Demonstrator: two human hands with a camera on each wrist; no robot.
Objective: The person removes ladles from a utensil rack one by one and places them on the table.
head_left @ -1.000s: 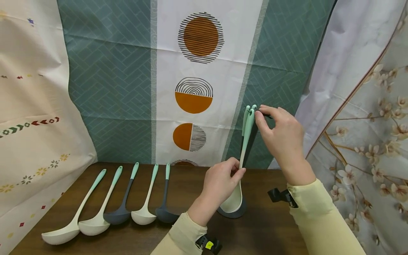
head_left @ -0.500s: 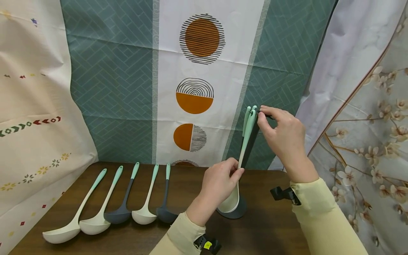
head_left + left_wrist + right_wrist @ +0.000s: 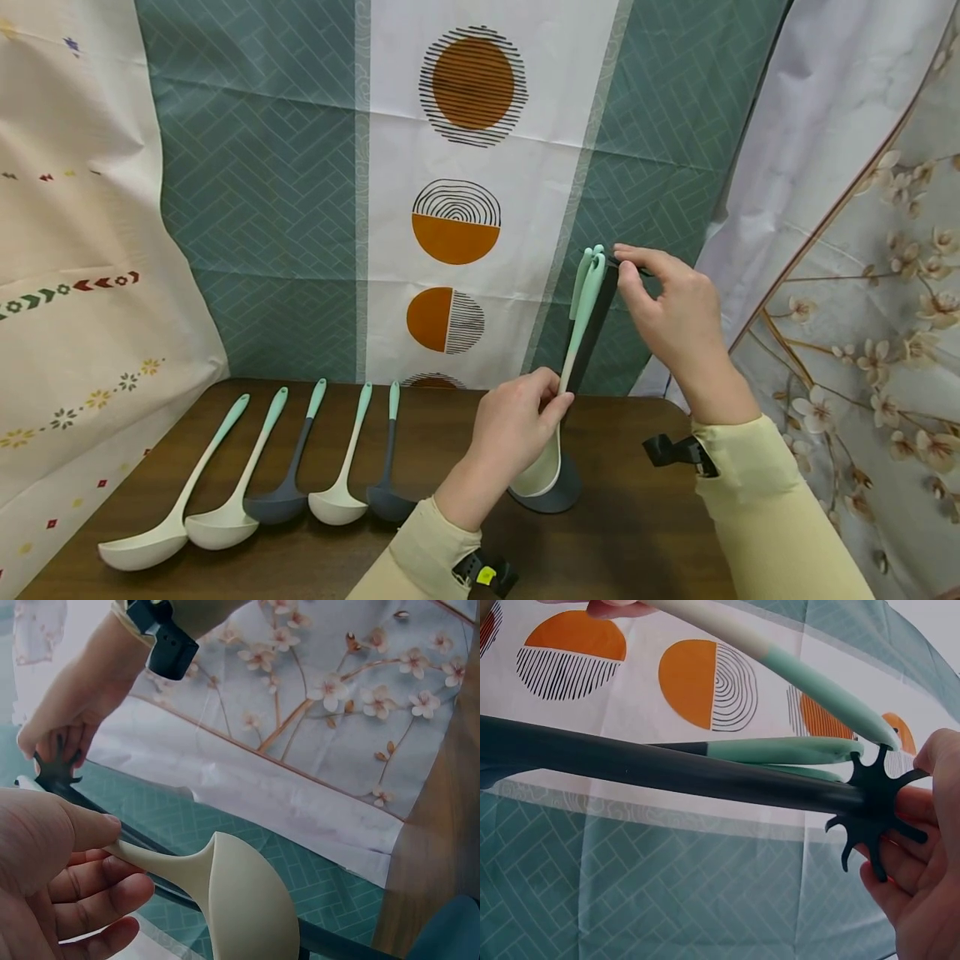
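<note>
With thumb and fingers my left hand (image 3: 508,429) pinches the cream shaft of a ladle (image 3: 588,302) with a mint-green handle. Its cream bowl (image 3: 255,911) hangs below the hand. In the right wrist view the handle's end meets one curved hook of a dark utensil stand (image 3: 876,791). Two more mint handles hang at the hooks behind it, one on a dark-shafted utensil (image 3: 787,750). My right hand (image 3: 675,321) grips the hooked top of the stand, whose pole leans to the right. The round dark base (image 3: 567,492) stands on the table, partly covered by the bowl.
Several ladles lie in a row on the left of the brown table (image 3: 637,533), among them a cream ladle (image 3: 146,550) and a dark ladle (image 3: 279,506). A patterned curtain (image 3: 258,208) hangs behind, with a floral cloth (image 3: 877,400) at the right.
My right hand has shifted slightly right, and the stand's top leans a little further that way. The ladle's handle end has moved slightly right with it. My left hand keeps its pinch.
</note>
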